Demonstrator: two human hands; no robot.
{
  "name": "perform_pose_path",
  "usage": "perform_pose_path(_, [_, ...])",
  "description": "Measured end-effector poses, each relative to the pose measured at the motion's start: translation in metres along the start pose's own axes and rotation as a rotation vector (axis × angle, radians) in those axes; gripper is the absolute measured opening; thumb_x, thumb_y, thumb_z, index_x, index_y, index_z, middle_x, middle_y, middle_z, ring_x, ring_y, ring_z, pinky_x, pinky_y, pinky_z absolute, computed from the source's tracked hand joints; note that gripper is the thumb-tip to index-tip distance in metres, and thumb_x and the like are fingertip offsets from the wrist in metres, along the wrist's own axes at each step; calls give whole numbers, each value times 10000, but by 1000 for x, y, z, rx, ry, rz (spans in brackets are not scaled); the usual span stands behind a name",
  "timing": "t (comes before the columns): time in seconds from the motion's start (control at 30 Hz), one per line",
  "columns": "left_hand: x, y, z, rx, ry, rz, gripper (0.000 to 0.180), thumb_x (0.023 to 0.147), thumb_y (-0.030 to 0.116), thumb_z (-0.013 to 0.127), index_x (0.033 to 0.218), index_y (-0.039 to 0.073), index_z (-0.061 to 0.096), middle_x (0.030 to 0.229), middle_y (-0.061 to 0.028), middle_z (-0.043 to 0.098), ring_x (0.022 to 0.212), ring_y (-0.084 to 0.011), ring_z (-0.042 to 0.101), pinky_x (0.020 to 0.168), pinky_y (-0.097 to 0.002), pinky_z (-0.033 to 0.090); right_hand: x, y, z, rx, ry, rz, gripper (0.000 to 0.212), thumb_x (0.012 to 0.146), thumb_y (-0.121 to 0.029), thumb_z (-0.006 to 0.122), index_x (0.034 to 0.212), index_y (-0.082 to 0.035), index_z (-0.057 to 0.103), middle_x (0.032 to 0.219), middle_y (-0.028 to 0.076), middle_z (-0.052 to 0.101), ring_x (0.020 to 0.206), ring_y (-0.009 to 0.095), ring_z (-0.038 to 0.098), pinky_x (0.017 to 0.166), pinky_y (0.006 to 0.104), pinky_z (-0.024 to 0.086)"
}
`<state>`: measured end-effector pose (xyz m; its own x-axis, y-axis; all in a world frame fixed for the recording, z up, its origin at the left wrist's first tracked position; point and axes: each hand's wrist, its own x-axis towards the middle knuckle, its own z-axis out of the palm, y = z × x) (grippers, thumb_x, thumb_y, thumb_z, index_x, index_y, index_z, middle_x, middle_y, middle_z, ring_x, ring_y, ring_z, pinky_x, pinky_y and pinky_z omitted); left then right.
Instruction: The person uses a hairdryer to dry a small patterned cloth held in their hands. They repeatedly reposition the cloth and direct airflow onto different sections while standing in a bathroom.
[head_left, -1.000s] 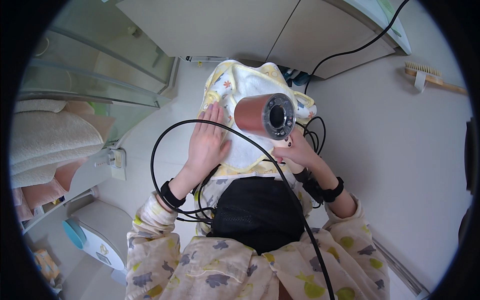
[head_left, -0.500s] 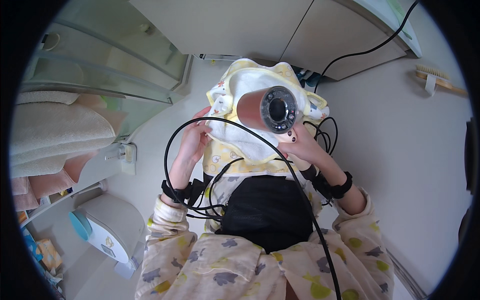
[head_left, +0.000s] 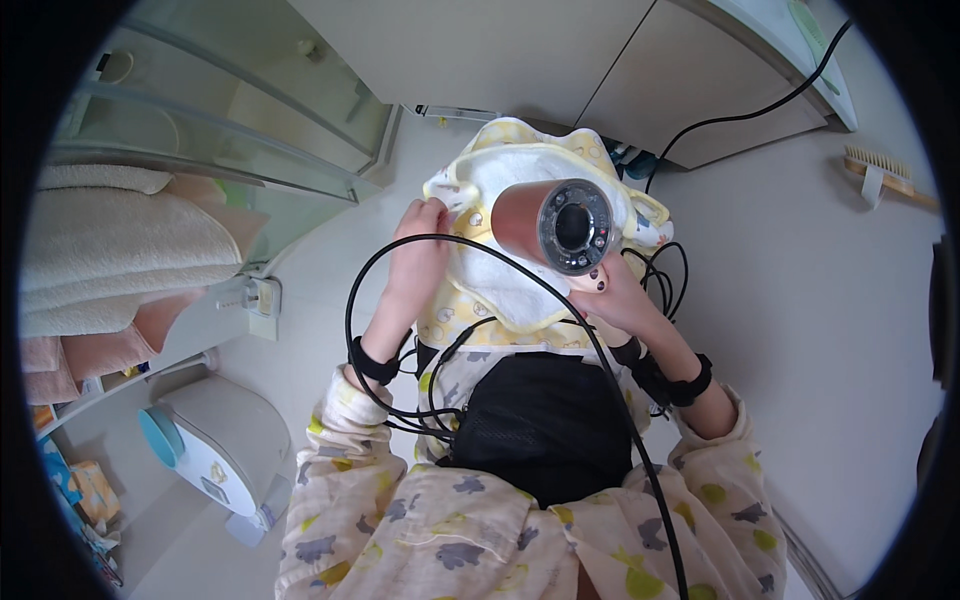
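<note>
At the left hand: fingers bent inward, tips lost in folds at the near-side edge of the towel; touching, but impossible to tell how firm a hold, or whether pinched against the thumb

Rightward from there, and reaching farther out than the fingertips: the towel, spread before the body. Over the towel, right of the left hand and well clear of it: the dryer, long axis running mostly crosswise, broad round end turned rightward and up toward the head. Nearer by far to the right hand: wrapped round the handle, just bodyward and right of the barrel, with nothing else in its hold

For stuff and shape, left to right again. Far left of the left hand: pink cloths, limp and soft, beneath a cream stack of thick pile with rounded folds; bodyward of these, a smooth, curved white toilet. Across the left hand's wrist, a matt black band; arching past the hand, a round, rubbery black cable. Between both hands, fluffy white pile with yellow printed trim and wavy edges; bodyward, a black fabric pouch. In the right hand, glossy copper barrel, clear ring, pale handle with dark buttons. Far right of that hand, a wooden brush with pale bristles
</note>
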<state>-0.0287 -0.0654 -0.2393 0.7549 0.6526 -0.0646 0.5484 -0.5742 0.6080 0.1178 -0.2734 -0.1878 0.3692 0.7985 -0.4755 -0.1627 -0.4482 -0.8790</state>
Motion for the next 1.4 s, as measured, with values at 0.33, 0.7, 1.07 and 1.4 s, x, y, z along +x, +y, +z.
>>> perform_pose_path(0.33, [-11, -14, -22, -1619, -139, -574, 312, 913, 204, 491, 1149, 0, 476, 1046, -85, 607, 934, -137, 602, 823, -256, 484, 6, -13, -4, 192, -98, -7, 376, 681, -44, 691, 1004, 3, 504, 767, 50, 556, 578, 105, 559, 508, 239, 468])
perform_pose_path(0.7, [-7, -31, -21, -1627, -152, -465, 312, 930, 189, 434, 1162, -17, 461, 1116, -105, 573, 1035, -173, 557, 910, -303, 432, 28, -32, 18, 174, -198, -1, 384, 698, 8, 634, 1047, 32, 476, 802, 73, 558, 657, 118, 577, 585, 257, 471])
perform_pose_path(1.07, [-7, -35, -20, -2004, -257, -497, 381, 954, 194, 337, 1246, -46, 391, 1256, -168, 483, 1165, -258, 469, 1007, -400, 344, 54, -28, 40, 337, -127, 76, 283, 668, -44, 592, 932, 2, 503, 714, 47, 534, 590, 113, 539, 560, 255, 442])
perform_pose_path(1.4, [-9, -31, -24, -2040, -294, -445, 402, 960, 220, 315, 1265, -33, 380, 1277, -162, 469, 1179, -262, 457, 1018, -410, 328, 60, -34, 37, 309, -223, 53, 420, 685, -17, 555, 1076, 34, 409, 752, 76, 525, 588, 134, 549, 528, 265, 453])
